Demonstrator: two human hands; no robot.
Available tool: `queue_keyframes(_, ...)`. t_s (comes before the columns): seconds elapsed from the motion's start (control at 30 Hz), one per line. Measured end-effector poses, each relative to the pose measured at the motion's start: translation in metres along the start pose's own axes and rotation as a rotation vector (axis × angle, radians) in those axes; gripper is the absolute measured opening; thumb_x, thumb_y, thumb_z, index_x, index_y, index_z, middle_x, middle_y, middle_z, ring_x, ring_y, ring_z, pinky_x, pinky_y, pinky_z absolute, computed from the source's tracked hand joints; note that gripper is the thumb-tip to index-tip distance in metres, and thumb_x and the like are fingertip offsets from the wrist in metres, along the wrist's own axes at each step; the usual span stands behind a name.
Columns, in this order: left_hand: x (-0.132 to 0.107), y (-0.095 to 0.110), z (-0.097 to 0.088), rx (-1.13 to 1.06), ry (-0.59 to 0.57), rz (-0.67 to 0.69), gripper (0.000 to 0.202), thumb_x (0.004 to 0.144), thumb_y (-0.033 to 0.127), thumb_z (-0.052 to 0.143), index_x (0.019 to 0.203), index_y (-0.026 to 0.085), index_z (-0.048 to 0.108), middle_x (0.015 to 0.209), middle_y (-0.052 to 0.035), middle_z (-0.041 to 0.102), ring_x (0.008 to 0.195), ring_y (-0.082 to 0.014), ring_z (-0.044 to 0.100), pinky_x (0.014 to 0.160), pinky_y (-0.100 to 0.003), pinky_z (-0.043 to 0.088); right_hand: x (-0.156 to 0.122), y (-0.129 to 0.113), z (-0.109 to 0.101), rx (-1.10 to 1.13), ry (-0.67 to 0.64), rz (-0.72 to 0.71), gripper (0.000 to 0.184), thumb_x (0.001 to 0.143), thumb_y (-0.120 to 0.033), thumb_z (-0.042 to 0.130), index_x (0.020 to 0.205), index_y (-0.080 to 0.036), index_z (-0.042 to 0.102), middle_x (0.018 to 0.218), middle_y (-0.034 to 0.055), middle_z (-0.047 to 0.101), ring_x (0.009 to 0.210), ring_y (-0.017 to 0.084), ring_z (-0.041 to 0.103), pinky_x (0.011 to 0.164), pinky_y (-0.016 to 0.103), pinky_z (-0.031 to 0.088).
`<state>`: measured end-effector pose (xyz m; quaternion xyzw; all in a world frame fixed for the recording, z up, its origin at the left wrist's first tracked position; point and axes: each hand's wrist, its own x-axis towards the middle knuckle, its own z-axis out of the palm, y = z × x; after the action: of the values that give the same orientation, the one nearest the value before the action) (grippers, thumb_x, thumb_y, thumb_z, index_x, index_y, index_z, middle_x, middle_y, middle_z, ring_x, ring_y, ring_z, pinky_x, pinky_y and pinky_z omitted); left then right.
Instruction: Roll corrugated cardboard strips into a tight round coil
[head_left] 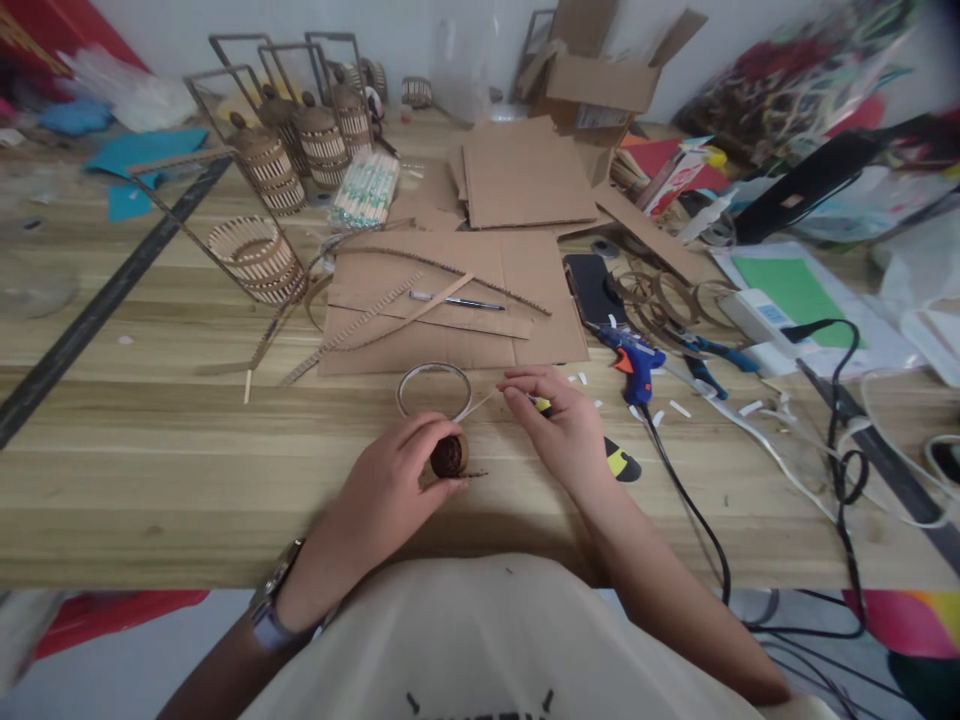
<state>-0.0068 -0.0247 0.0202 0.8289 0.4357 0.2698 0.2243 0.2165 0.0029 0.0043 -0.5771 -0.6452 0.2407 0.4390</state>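
The roll (448,457) is brown, the glue gun (639,372) blue, the basket (268,272) striped brown-and-cream.

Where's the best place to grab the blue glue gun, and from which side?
Take the glue gun by its blue handle, probably coming from the near right. It lies with its nozzle pointing left and away and its orange trigger on the handle's left, so the handle's back suits a palm. Mind the cord leaving the handle's base.

cardboard box (600,85) at back | stacked cardboard (525,175) nearby | pen (482,303) on cardboard sheet (450,352) | blue glue gun (637,365) near phone (587,283) | bagged sticks (367,190) beside small baskets (322,155) | green paper (787,290), right | blue paper (150,153), left
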Motion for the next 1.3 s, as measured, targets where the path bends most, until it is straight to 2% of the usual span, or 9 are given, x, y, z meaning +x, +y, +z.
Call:
queue_keyframes(0.13,-0.001,0.002,-0.002,0.012,0.007,-0.008,0.047,0.077,0.007,0.079,0.116,0.023,0.058,0.117,-0.0074,0.072,0.107,-0.0256,0.072,0.092,-0.040,0.061,0.002,-0.004,0.000,-0.115,0.039,-0.112,0.018,0.094,-0.024,0.057,0.100,-0.025,0.074,0.103,0.0078,0.074,0.099,0.024,0.068,0.089,0.042,0.054)
queue_keyframes(0.3,-0.001,0.002,0.000,0.027,-0.013,-0.021,0.044,0.077,0.009,0.079,0.114,0.022,0.059,0.117,-0.0073,0.073,0.105,-0.0264,0.072,0.089,-0.040,0.062,-0.003,-0.011,0.001,-0.305,-0.101,-0.392,0.022,0.097,-0.022,0.056,0.103,-0.027,0.076,0.101,0.0080,0.070,0.093,0.023,0.065,0.082,0.039,0.050)
queue_keyframes(0.47,0.000,0.004,0.002,0.037,-0.024,-0.022,0.046,0.074,0.007,0.081,0.114,0.019,0.061,0.115,-0.0097,0.073,0.104,-0.0284,0.072,0.089,-0.043,0.062,-0.008,-0.013,0.004,-0.507,-0.116,-0.514,0.023,0.100,-0.022,0.052,0.100,-0.023,0.075,0.092,0.0081,0.069,0.083,0.022,0.059,0.076,0.038,0.042)
queue_keyframes(0.6,-0.002,0.004,0.000,0.022,-0.028,-0.009,0.046,0.075,0.006,0.080,0.115,0.020,0.061,0.116,-0.0093,0.073,0.106,-0.0280,0.072,0.090,-0.042,0.061,-0.007,-0.012,0.003,-0.466,-0.140,-0.423,0.022,0.098,-0.024,0.053,0.091,-0.023,0.073,0.091,0.0075,0.067,0.083,0.022,0.059,0.078,0.038,0.042)
queue_keyframes(0.87,0.000,0.011,-0.002,-0.107,-0.040,0.000,0.040,0.079,0.008,0.079,0.111,0.023,0.061,0.113,-0.0057,0.073,0.102,-0.0227,0.072,0.090,-0.037,0.060,-0.002,-0.009,0.006,0.107,-0.197,-0.008,0.011,0.081,-0.021,0.062,0.071,-0.023,0.066,0.075,0.0017,0.065,0.074,0.018,0.061,0.069,0.030,0.048)
queue_keyframes(1.0,-0.003,0.012,-0.006,-0.151,-0.008,-0.013,0.041,0.077,0.009,0.081,0.110,0.022,0.060,0.109,-0.0047,0.073,0.101,-0.0221,0.072,0.091,-0.036,0.060,0.003,0.006,0.004,0.237,-0.053,0.146,0.008,0.075,-0.025,0.066,0.067,-0.022,0.065,0.071,0.0002,0.063,0.072,0.017,0.058,0.071,0.031,0.047)
queue_keyframes(1.13,-0.009,0.004,-0.011,-0.127,0.049,-0.053,0.043,0.079,0.010,0.080,0.114,0.024,0.060,0.116,-0.0067,0.069,0.106,-0.0237,0.070,0.093,-0.039,0.060,0.004,0.017,-0.007,0.297,0.094,0.246,0.014,0.083,-0.035,0.062,0.077,-0.023,0.064,0.075,0.0003,0.063,0.071,0.017,0.058,0.071,0.032,0.047)
queue_keyframes(1.23,-0.008,-0.002,-0.006,-0.093,0.062,-0.062,0.038,0.082,0.010,0.076,0.114,0.023,0.061,0.135,-0.0132,0.057,0.125,-0.0305,0.062,0.103,-0.049,0.055,-0.007,0.002,-0.007,0.419,0.016,0.252,0.015,0.079,-0.038,0.071,0.078,-0.024,0.065,0.087,0.0021,0.066,0.083,0.019,0.062,0.076,0.033,0.050)
queue_keyframes(1.3,-0.005,-0.004,-0.001,-0.131,0.070,-0.097,0.036,0.083,0.012,0.076,0.114,0.022,0.061,0.143,-0.0153,0.050,0.120,-0.0306,0.064,0.101,-0.051,0.056,-0.017,-0.016,-0.002,0.552,-0.129,0.286,0.015,0.079,-0.039,0.073,0.079,-0.026,0.066,0.093,0.0032,0.067,0.090,0.021,0.064,0.079,0.035,0.052)
